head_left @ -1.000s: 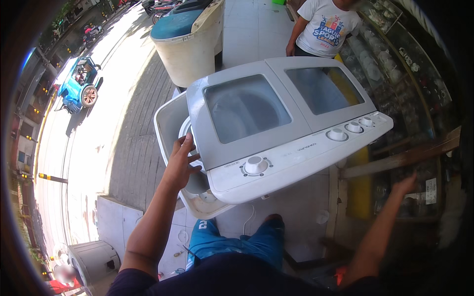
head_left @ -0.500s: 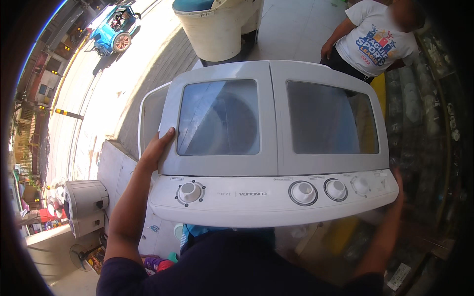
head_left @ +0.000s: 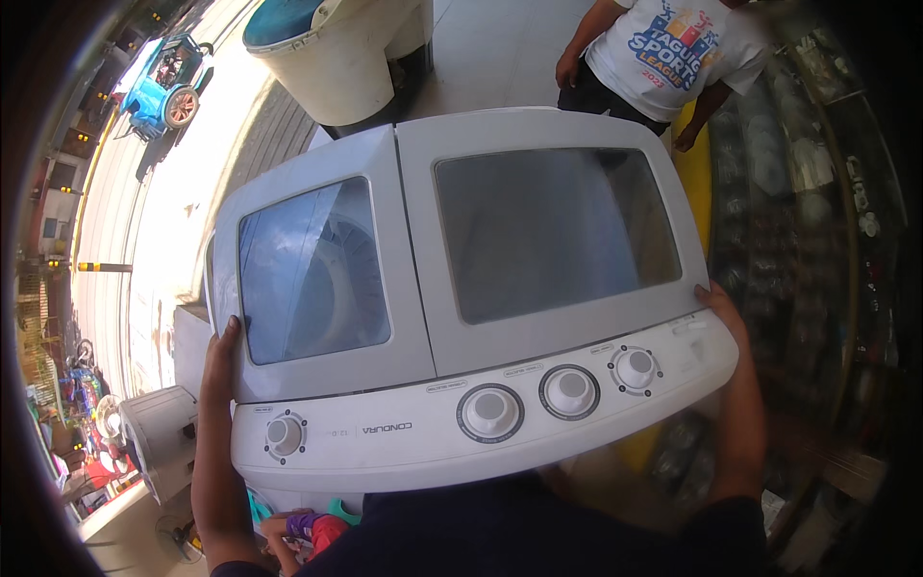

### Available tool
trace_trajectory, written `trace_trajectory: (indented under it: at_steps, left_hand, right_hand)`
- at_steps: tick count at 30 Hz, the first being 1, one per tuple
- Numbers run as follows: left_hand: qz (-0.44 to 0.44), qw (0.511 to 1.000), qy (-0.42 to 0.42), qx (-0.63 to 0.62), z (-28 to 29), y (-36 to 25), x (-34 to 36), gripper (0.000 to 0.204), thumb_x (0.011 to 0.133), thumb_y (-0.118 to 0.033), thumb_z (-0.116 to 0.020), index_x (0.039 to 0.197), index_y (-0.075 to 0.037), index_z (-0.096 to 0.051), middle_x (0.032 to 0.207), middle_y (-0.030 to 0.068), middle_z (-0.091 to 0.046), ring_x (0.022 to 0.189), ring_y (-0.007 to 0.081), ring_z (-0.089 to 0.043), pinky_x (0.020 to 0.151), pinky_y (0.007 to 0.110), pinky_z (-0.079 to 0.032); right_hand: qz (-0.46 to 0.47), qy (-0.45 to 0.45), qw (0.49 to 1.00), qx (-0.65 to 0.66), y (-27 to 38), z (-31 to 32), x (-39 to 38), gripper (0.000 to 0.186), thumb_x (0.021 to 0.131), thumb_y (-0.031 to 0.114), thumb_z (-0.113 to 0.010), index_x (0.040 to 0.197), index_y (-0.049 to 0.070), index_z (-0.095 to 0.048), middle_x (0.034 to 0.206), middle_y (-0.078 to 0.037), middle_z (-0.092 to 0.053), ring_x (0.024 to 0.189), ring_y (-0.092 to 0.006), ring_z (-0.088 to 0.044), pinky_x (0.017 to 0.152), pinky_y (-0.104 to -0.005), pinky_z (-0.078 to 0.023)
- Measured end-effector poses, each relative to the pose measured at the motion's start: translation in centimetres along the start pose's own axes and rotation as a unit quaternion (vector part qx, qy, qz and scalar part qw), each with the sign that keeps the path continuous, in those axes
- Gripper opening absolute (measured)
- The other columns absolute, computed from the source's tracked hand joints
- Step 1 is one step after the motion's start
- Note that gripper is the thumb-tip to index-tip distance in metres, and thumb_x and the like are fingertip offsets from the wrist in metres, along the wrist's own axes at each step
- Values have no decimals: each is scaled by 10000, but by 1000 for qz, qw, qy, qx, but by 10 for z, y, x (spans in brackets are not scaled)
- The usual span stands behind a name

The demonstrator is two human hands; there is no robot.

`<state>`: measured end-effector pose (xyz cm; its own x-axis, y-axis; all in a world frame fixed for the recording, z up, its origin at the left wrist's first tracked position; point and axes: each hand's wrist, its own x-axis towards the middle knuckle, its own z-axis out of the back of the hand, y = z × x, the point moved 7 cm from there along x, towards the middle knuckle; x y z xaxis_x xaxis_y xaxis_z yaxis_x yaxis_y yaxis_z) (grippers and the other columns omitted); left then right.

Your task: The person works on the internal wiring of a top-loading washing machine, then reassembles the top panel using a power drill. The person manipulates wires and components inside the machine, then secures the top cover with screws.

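A: Biggest first?

B: Street [head_left: 159, 236], sunlit, along the left. On it, a blue vehicle [head_left: 149, 96], near the upper left.

A: Next?

B: Person [head_left: 663, 58] in a white shirt, at the upper right, arms hanging. Then a pale tub [head_left: 332, 87], blue inside, at the top, left of centre.

A: And the washer top [head_left: 415, 260]?

B: In the middle, in front of a dark shirt [head_left: 461, 534]. Held at both ends; slanted, right end further up the view than left. Hidden underneath, so impossible to tell about support.

A: On it?

B: Two windows [head_left: 558, 236], side by side. Blue glare across the left one, with a pale ring dimly visible through it.

A: Hands?

B: Left hand [head_left: 223, 356] gripping the left edge, right hand [head_left: 726, 313] gripping the right one. Thumbs up on top; other fingers mostly hidden, so cannot tell whether spread or together.

A: Smallest?

B: Knobs [head_left: 490, 412], four, along the near white strip [head_left: 375, 452]: one near the left end, three toward the right.
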<state>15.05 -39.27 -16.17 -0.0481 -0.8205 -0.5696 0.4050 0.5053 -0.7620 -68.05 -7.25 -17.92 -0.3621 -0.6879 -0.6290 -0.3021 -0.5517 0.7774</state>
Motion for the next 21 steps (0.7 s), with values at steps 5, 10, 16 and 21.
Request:
trace_trajectory:
  at_steps: [5,10,16,21]
  left_hand:
    - [19,997,-33,-62,25,14,-26,794,1004,-576,-577,1425,91,-485,1275,195,-632,1128,263,-640,978,380,-513]
    - [29,996,-43,-66,26,25,-26,778,1010,-581,-563,1412,82,-497,1257,183,-638,1120,256,-642,975,381,-514]
    - [55,996,-8,-73,11,34,-12,700,1031,-579,-531,1368,33,-574,1241,145,-659,1100,217,-651,978,342,-510]
    - [48,991,-3,-124,10,47,-10,629,1043,-551,-530,1378,-22,-584,1250,103,-661,1096,204,-649,965,339,-518]
  right_hand:
    - [57,-4,997,-44,24,-17,23,513,984,219,-633,1415,-32,-510,1252,-175,-657,1081,-291,-673,963,-386,-530]
    - [-35,-11,994,108,17,-18,20,521,1015,335,-613,1398,-8,-528,1233,-163,-652,1101,-297,-650,985,-407,-519]
    - [-82,-50,989,114,16,-1,3,526,1045,385,-574,1408,7,-540,1276,-150,-650,1144,-283,-637,1024,-401,-494]
    - [-9,-61,996,62,40,17,4,546,1059,411,-546,1434,14,-536,1306,-137,-653,1160,-269,-638,1033,-382,-491]
